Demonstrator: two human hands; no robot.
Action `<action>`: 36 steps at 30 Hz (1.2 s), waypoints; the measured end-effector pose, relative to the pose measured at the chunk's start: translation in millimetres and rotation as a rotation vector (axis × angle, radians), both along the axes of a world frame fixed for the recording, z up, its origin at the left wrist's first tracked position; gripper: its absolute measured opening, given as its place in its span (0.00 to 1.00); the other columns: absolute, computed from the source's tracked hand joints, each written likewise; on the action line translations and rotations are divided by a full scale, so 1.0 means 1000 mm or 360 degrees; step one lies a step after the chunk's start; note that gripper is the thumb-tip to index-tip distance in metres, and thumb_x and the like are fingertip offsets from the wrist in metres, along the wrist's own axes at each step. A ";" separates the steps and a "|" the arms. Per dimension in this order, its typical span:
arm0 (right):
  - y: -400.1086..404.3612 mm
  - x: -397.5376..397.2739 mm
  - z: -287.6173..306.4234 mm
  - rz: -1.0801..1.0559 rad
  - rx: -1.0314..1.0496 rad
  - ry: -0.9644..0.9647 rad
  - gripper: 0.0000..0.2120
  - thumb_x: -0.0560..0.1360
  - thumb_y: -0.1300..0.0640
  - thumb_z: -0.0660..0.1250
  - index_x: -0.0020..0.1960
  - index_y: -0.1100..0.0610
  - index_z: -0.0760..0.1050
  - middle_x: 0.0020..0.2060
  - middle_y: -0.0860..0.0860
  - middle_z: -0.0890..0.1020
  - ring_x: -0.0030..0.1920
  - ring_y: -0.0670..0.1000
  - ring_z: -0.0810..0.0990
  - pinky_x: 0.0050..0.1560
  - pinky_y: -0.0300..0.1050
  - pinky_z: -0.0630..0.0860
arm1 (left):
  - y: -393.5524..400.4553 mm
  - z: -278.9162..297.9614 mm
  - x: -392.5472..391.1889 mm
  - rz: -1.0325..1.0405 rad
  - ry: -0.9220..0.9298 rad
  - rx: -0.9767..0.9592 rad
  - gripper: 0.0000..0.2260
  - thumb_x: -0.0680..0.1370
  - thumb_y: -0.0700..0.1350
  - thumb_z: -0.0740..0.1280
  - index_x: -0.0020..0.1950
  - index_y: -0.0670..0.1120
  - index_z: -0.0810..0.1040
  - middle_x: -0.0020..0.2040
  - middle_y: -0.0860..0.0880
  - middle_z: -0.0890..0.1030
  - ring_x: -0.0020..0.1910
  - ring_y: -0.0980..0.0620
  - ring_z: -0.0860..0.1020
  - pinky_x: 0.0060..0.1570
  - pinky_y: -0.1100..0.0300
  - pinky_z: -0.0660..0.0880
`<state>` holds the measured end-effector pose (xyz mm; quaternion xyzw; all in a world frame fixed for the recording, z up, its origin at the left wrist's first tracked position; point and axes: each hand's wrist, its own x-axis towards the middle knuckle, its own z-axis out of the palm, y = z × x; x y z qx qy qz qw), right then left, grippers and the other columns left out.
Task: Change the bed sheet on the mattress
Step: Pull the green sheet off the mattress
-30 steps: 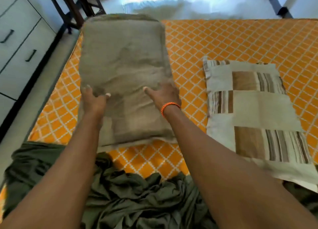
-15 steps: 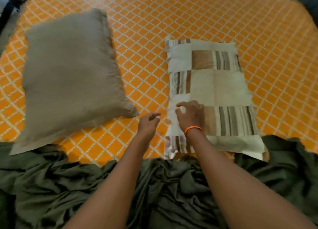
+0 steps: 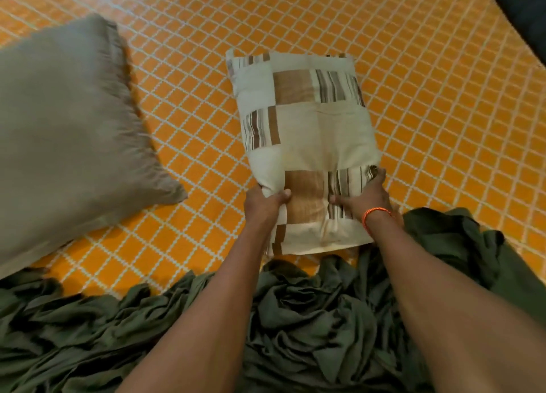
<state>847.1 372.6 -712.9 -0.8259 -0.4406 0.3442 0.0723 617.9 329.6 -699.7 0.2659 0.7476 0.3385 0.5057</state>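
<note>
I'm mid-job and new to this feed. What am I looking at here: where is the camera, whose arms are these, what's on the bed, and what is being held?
There is no machine: these are a person's two bare arms, seen from a wide-angle camera worn on their head, looking forward and down. The left hand and the right hand, the one with an orange wristband, each grip a near side of the patchwork pillow, cream with brown striped squares. It sits on the orange sheet with a white diamond pattern that covers the mattress. A plain grey-brown pillow lies to the left, untouched. A crumpled dark green sheet is bunched along the near edge, under the arms.
</note>
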 end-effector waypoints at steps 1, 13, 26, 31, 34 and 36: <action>0.004 -0.002 0.002 0.0016 0.0123 0.0061 0.60 0.57 0.37 0.85 0.80 0.53 0.59 0.70 0.59 0.76 0.69 0.64 0.75 0.69 0.62 0.72 | 0.002 0.004 -0.002 0.0038 0.0021 0.0043 0.28 0.64 0.54 0.78 0.63 0.48 0.83 0.54 0.49 0.86 0.52 0.47 0.84 0.56 0.41 0.82; 0.004 -0.215 0.121 0.0058 0.1212 -0.0046 0.18 0.70 0.48 0.76 0.57 0.52 0.84 0.44 0.58 0.87 0.48 0.66 0.84 0.44 0.56 0.79 | -0.004 0.120 -0.152 0.0456 0.0691 0.0713 0.11 0.73 0.43 0.76 0.54 0.47 0.86 0.47 0.46 0.88 0.47 0.44 0.85 0.43 0.51 0.79; -0.039 -0.448 0.120 0.0924 0.0366 0.0244 0.45 0.72 0.36 0.67 0.83 0.43 0.51 0.75 0.59 0.68 0.74 0.64 0.67 0.72 0.65 0.65 | -0.105 0.137 -0.426 0.0645 0.1224 0.0091 0.36 0.77 0.50 0.69 0.83 0.57 0.59 0.77 0.44 0.70 0.74 0.38 0.71 0.69 0.34 0.69; -0.083 -0.478 0.077 0.0998 0.0182 0.0448 0.38 0.76 0.48 0.70 0.82 0.50 0.58 0.81 0.56 0.61 0.80 0.59 0.60 0.78 0.56 0.63 | -0.153 0.092 -0.421 0.0473 0.1004 0.0104 0.27 0.83 0.46 0.67 0.82 0.54 0.66 0.80 0.48 0.65 0.78 0.44 0.65 0.75 0.39 0.65; -0.102 -0.481 0.067 0.0932 0.0280 0.0396 0.35 0.78 0.51 0.68 0.82 0.52 0.59 0.82 0.55 0.59 0.81 0.57 0.58 0.79 0.54 0.61 | -0.167 0.072 -0.408 0.0385 0.0975 0.0147 0.25 0.83 0.45 0.67 0.81 0.52 0.68 0.78 0.49 0.68 0.76 0.46 0.67 0.73 0.46 0.68; -0.114 -0.475 0.065 0.0903 0.0330 0.0435 0.33 0.79 0.54 0.68 0.81 0.53 0.61 0.81 0.53 0.60 0.81 0.55 0.58 0.79 0.52 0.60 | -0.175 0.066 -0.395 0.0368 0.0899 0.0151 0.25 0.83 0.45 0.67 0.81 0.52 0.69 0.78 0.51 0.67 0.76 0.48 0.68 0.72 0.49 0.68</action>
